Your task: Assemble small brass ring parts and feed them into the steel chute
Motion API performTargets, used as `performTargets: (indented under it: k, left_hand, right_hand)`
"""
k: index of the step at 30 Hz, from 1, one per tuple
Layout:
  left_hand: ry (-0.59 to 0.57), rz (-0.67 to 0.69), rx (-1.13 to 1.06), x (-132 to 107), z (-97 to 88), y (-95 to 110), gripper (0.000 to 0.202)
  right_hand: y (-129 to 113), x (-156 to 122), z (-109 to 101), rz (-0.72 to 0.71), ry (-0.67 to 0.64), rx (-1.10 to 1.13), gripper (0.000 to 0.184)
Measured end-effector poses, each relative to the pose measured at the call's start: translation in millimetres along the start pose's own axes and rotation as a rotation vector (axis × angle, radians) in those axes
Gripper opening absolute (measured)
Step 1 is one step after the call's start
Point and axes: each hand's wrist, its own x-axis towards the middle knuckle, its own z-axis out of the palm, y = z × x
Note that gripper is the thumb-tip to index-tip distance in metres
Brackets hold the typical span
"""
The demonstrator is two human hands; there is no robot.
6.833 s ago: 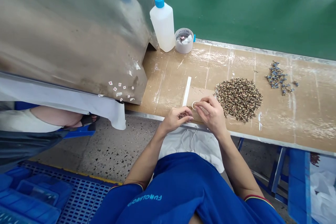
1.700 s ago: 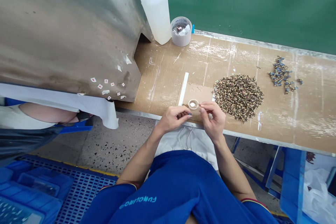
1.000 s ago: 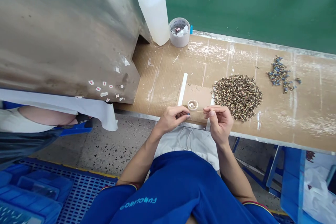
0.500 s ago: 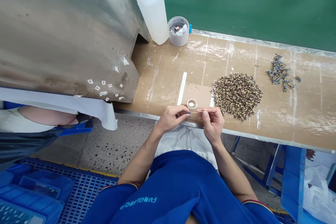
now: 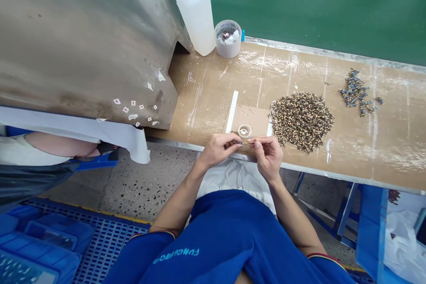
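small blue piece [image 5: 240,143], mostly hidden, sits at the left fingertips above the near edge of the bench, and from where i stand both hands are turned to it. biggest around it are the green surface [image 5: 316,4] along the far side and the metal housing [image 5: 83,44] on the left, then the cardboard-covered bench [image 5: 353,151] itself. a white bottle [image 5: 196,15] with a blue cap stands at the back, and near the right hand spreads a broad pile [image 5: 302,120] of tiny brown and gold parts. the left hand [image 5: 221,148] is curled, thumb and finger drawn together on the blue piece; the right hand [image 5: 269,154] is closed in a light pinch on a thin stick [image 5: 248,143]. further right, apart from the pile, lies a much smaller cluster [image 5: 354,88] with blue showing among the gold. if that cluster is the finished lot, i'd judge things early: a modest share done, one piece in hand, the whole pile left, though i can't be sure which heap is which. a square of tan card [image 5: 253,117] lies just beyond the hands, and a round tub [image 5: 228,50] of scraps stands beside the bottle. on the card rests a shallow dish [image 5: 238,131] with some white stuff inside. smallest of all, the stick points across to the left fingertips; whether its tip touches the blue piece, i can't tell.
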Motion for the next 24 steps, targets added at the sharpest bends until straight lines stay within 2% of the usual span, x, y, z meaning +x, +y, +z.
performTargets:
  k: [9, 16, 21, 24]
  left_hand:
    - [0.007, 0.023, 0.026, 0.3, 0.5, -0.3, 0.018]
    - [0.017, 0.033, 0.024, 0.1, 0.1, -0.3, 0.02]
    - [0.022, 0.002, -0.058, -0.3, -0.3, -1.0, 0.017]
    - [0.023, -0.032, -0.13, -1.0, -1.1, -2.4, 0.015]
  right_hand:
    - [2.1, 0.5, -1.9, -0.062, -0.024, -0.04, 0.005]
    - [-0.8, 0.6, 0.5, -0.006, -0.002, -0.041, 0.01]
    - [-7.2, 7.1, 0.8, 0.051, 0.091, -0.001, 0.015]
    - [-6.6, 15.4, -2.3, 0.016, 0.153, -0.041, 0.014]
